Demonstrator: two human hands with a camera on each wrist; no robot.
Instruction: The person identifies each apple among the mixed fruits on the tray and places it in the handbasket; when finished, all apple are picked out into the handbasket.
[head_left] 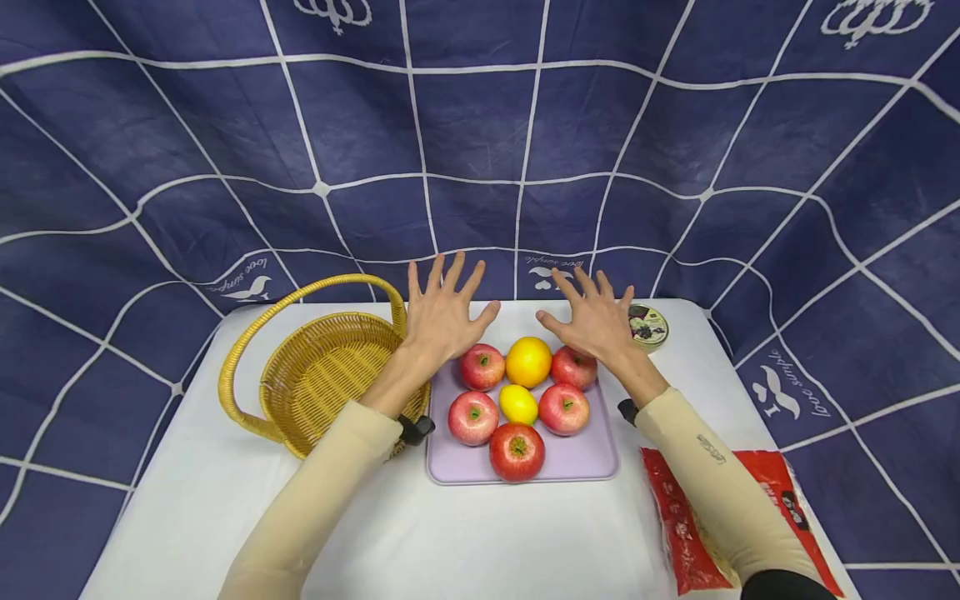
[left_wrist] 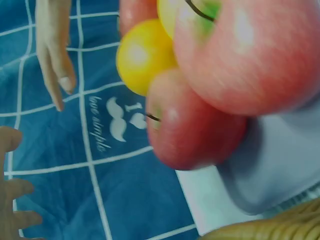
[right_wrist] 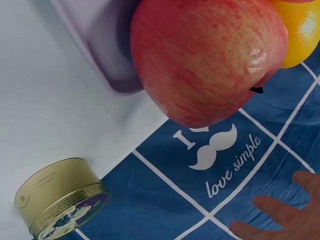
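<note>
My left hand [head_left: 444, 321] is spread with straight fingers above the back left of a lilac tray [head_left: 465, 468], holding nothing. Fingers apart, my right hand [head_left: 597, 321] hovers over the back right of the same tray, also holding nothing. On the tray lie several red apples [head_left: 517, 452], an orange [head_left: 528, 362] and a yellow lemon [head_left: 518, 405]. The left wrist view has a near apple [left_wrist: 255, 55] and the orange [left_wrist: 145, 57] close up. In the right wrist view an apple [right_wrist: 205, 60] fills the upper middle, with my right fingers [right_wrist: 280, 212] at the lower right.
Left of the tray stands a yellow wicker basket [head_left: 273, 379] with a tall handle, partly behind my left forearm. A round tin [head_left: 648, 327] sits beyond my right hand. Under my right forearm lies a red packet [head_left: 682, 533]. A blue checked cloth [head_left: 480, 125] hangs behind the white table.
</note>
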